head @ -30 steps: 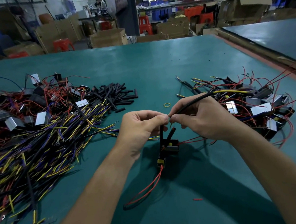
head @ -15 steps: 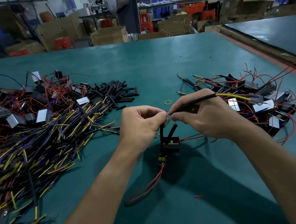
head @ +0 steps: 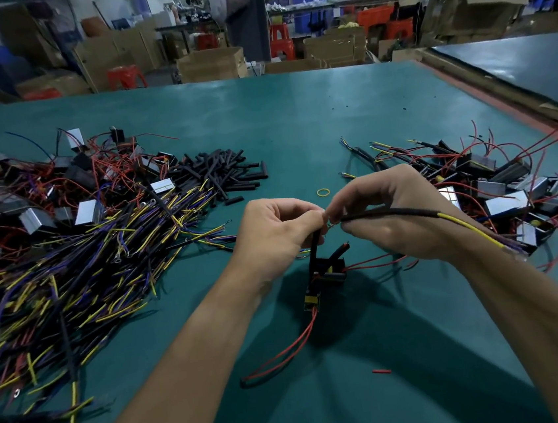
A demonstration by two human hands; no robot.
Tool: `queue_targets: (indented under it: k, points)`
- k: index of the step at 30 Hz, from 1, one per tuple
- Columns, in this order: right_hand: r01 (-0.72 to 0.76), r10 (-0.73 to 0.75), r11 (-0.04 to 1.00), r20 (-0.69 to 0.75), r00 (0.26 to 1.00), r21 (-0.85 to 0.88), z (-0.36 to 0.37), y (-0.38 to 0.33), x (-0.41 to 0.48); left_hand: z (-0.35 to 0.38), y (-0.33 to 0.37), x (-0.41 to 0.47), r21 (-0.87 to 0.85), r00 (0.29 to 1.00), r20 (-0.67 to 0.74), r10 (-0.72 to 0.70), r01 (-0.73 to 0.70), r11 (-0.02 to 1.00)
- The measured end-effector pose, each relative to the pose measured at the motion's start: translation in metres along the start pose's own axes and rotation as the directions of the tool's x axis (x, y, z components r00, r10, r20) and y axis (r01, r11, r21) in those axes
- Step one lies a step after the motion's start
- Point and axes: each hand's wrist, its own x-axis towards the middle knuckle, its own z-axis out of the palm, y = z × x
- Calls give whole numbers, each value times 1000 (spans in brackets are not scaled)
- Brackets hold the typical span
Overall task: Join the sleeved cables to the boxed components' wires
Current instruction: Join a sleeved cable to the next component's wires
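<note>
While your left hand (head: 273, 236) pinched, with fingers curled, the top of the black lead (head: 313, 252) rising from the small black boxed component (head: 329, 273), your right hand (head: 399, 222) pinched the near end of the black sleeved cable (head: 391, 212). The cable's yellow wire tail ran out over your right wrist. Your fingertips met just above the component, which sat low between your wrists, its red wires (head: 286, 355) looping toward you. Whether the two ends touched could not be told.

To your left, a broad heap of yellow, purple and black cables (head: 70, 267) spread over the table. Behind it lay silver-faced boxes tangled in red wire (head: 46, 208), and beside those a pile of short black sleeve tubes (head: 222, 172). To your right lay a second pile of boxed units with red wires (head: 503, 194); your right hand hid its near edge. A yellow rubber band (head: 323, 192) lay just beyond your fingertips, and a short red scrap (head: 381, 371) near your right forearm.

You worked on a teal table top (head: 295, 116); a second dark table (head: 530, 61) stood to your right. Beyond were cardboard cartons (head: 210, 65), red plastic stools (head: 125, 76) and blurred people at far benches.
</note>
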Motion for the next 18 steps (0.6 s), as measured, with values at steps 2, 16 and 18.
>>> queue_targets:
  k: [2, 16, 18]
  points:
    - [-3, 2, 999, 10, 1000, 35, -1, 0, 1, -2, 0, 0, -2, 1000, 27, -9, 9, 1000]
    - [-290, 289, 857, 70, 955, 427, 8, 0, 3, -5, -2, -1, -35, 988, 145, 43, -39, 999]
    - [-341, 319, 794, 132, 938, 504, 8, -2, 2, -3, -3, 0, -8, 990, 118, 81, -80, 997]
